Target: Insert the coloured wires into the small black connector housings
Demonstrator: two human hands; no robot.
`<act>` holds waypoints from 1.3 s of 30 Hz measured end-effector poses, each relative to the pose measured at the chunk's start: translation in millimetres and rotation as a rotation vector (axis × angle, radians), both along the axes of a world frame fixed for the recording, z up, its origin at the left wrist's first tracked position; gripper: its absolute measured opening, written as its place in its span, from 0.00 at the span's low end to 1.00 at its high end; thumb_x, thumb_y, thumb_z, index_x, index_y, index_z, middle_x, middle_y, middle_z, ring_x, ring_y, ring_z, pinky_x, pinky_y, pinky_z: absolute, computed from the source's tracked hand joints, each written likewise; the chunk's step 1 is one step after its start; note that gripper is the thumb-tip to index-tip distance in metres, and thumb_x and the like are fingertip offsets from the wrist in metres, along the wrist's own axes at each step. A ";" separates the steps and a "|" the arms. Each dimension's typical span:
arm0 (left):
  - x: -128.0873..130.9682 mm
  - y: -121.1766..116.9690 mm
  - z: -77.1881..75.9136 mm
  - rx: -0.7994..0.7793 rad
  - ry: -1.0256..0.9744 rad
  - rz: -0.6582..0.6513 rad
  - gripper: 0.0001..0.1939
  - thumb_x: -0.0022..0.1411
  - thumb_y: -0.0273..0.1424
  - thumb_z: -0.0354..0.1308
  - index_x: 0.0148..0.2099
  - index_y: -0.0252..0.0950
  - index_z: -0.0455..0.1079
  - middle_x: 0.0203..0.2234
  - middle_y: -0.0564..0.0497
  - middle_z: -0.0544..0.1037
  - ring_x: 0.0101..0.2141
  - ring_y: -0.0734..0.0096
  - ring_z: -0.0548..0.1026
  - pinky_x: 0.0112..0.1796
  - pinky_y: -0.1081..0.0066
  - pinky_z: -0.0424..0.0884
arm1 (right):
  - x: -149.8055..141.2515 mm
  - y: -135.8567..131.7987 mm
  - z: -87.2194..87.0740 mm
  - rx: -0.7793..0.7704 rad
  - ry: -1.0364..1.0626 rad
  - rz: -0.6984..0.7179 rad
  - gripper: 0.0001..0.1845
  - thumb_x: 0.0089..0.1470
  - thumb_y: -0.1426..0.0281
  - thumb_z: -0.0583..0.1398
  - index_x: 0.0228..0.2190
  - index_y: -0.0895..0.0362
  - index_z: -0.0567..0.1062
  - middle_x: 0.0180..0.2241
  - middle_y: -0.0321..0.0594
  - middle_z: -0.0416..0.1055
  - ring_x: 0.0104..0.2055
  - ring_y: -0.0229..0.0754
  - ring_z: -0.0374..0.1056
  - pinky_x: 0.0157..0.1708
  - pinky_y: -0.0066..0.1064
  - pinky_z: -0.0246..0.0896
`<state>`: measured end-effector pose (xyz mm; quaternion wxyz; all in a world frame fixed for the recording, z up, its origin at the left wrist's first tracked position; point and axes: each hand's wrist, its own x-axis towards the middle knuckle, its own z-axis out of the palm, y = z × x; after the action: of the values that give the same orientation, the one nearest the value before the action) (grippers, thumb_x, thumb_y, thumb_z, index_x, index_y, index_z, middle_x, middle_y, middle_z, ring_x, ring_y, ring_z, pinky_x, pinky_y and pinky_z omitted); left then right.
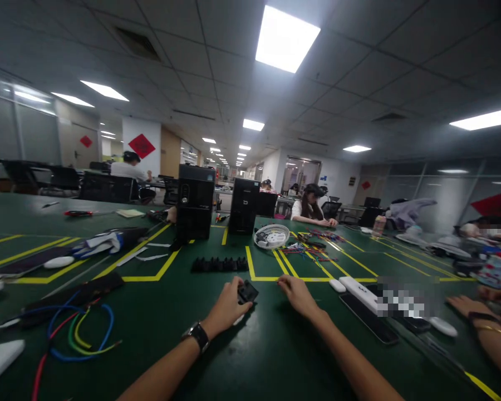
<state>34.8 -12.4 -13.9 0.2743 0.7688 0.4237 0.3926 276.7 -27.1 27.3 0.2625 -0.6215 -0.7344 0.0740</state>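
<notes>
The green table [158, 303] stretches away under both your hands, with yellow tape [223, 236] laid in lines across it, probably to keep things in set places. Two black computer towers stand upright beyond your left hand, one [195, 203] a little to its left, the other [244, 206] almost straight past it; set back like that, they likely leave the near surface free for handling. Well to the left of that hand lie loose coloured cables [77, 351], seemingly just pushed aside. The white basket [271, 227] sits beyond the gap between your hands, its rim presumably keeping small parts from straying, while thin wires [317, 245] spread past your right hand. Just ahead of your left hand runs a row of black pieces [220, 264], perhaps kept there for easy reach.

Your left hand [229, 305] pinches a black block [247, 292] between thumb and fingers, gripped by its edges, which seems to leave its upper face exposed. Your right hand [297, 295], near it but apart, has its fingertips drawn together; a reddish spot shows there, too small to tell whether you hold anything.
</notes>
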 end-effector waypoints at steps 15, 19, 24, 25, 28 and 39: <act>-10.6 9.2 3.7 -0.494 -0.852 -0.179 0.33 0.46 0.26 0.64 0.55 0.37 0.57 0.48 0.40 0.70 0.37 0.66 0.75 0.38 0.66 0.71 | -82.2 10.1 -24.4 -0.290 0.600 0.257 0.16 0.51 0.60 0.56 0.28 0.61 0.75 0.17 0.32 0.66 0.16 0.31 0.50 0.17 0.23 0.41; -10.5 4.5 8.0 -0.517 -0.851 -0.215 0.33 0.47 0.23 0.62 0.55 0.39 0.56 0.43 0.43 0.72 0.38 0.66 0.75 0.39 0.66 0.71 | -76.5 6.5 -23.2 -0.291 0.586 0.255 0.17 0.52 0.58 0.57 0.27 0.60 0.75 0.17 0.32 0.66 0.17 0.31 0.52 0.18 0.23 0.43; -11.3 2.0 10.5 -0.510 -0.796 -0.243 0.33 0.50 0.21 0.60 0.57 0.37 0.52 0.39 0.45 0.75 0.37 0.68 0.75 0.39 0.68 0.69 | -76.3 2.6 -18.5 -0.257 0.562 0.222 0.19 0.52 0.57 0.57 0.28 0.60 0.75 0.18 0.33 0.66 0.18 0.31 0.53 0.19 0.24 0.43; -11.2 2.2 9.8 -0.504 -0.790 -0.252 0.33 0.51 0.21 0.59 0.58 0.37 0.51 0.38 0.46 0.75 0.37 0.68 0.75 0.39 0.67 0.69 | -76.0 2.3 -18.3 -0.248 0.554 0.216 0.19 0.52 0.57 0.56 0.28 0.60 0.75 0.18 0.33 0.66 0.18 0.31 0.53 0.19 0.24 0.44; -10.4 2.6 7.5 -0.481 -0.795 -0.262 0.33 0.52 0.20 0.57 0.58 0.36 0.50 0.38 0.45 0.75 0.37 0.68 0.75 0.39 0.67 0.68 | -74.6 2.1 -19.2 -0.233 0.534 0.211 0.19 0.53 0.57 0.56 0.29 0.60 0.75 0.18 0.33 0.67 0.18 0.32 0.55 0.20 0.24 0.45; -7.2 1.7 8.5 -0.383 -0.722 -0.212 0.20 0.49 0.22 0.58 0.47 0.29 0.68 0.38 0.44 0.77 0.40 0.64 0.73 0.40 0.69 0.66 | -75.3 3.6 -20.5 -0.229 0.544 0.214 0.18 0.52 0.59 0.56 0.28 0.62 0.75 0.18 0.33 0.66 0.18 0.32 0.55 0.20 0.24 0.46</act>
<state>27.7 -10.7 -5.3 0.5818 0.5564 0.2844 0.5206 201.4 -23.5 6.8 0.3682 -0.5239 -0.6853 0.3468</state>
